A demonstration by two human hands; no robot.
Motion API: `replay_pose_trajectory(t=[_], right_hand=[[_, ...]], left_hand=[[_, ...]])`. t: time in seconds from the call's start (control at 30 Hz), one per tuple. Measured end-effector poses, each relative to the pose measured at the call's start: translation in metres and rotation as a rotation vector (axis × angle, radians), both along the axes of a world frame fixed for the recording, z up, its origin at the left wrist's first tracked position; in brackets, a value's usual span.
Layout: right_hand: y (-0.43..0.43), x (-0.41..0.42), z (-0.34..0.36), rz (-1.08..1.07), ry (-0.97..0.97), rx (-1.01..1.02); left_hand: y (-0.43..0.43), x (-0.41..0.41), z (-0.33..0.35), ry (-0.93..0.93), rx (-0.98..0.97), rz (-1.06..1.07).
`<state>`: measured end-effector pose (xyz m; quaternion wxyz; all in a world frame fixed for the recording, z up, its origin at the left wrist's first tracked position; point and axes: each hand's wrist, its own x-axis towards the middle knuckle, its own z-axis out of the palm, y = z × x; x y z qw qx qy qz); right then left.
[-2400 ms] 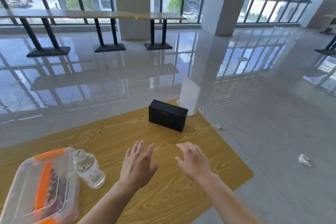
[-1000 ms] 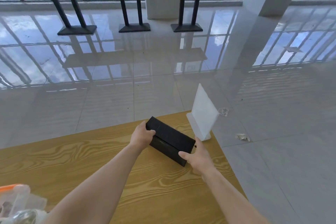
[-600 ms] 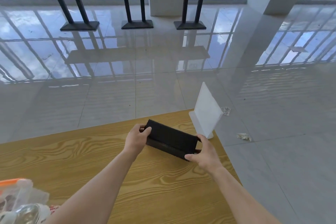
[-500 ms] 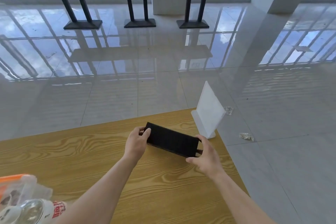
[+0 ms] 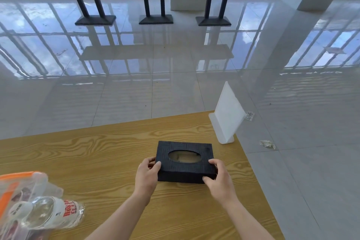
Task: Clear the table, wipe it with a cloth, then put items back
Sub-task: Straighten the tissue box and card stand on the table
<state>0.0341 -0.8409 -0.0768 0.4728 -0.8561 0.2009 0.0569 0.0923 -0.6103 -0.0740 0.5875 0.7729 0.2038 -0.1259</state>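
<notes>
Head view: clamps black tissue box by its short ends with left hand and right hand, both curled round it. Lies opening-up near the desk's right edge, long axis left-right, between both hands, equally near; lifted or resting, cannot tell.

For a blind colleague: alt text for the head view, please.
The left hand and right hand grip the ends of a black tissue box at a wooden table. A white sign holder stands at its far right corner.
</notes>
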Motion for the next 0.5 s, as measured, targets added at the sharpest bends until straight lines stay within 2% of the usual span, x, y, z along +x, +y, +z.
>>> replay_pose_trajectory(t=[0.2,0.33,0.5], right_hand=[[-0.008,-0.004,-0.007,0.032,0.057,0.046],[-0.014,-0.004,-0.005,-0.061,0.044,0.134],[-0.009,-0.005,-0.006,-0.060,0.125,0.037]], left_hand=[[-0.001,-0.010,-0.006,0.028,0.001,-0.009],[0.004,-0.005,-0.007,0.073,-0.013,-0.012],[0.005,0.000,-0.007,0.082,0.007,-0.076]])
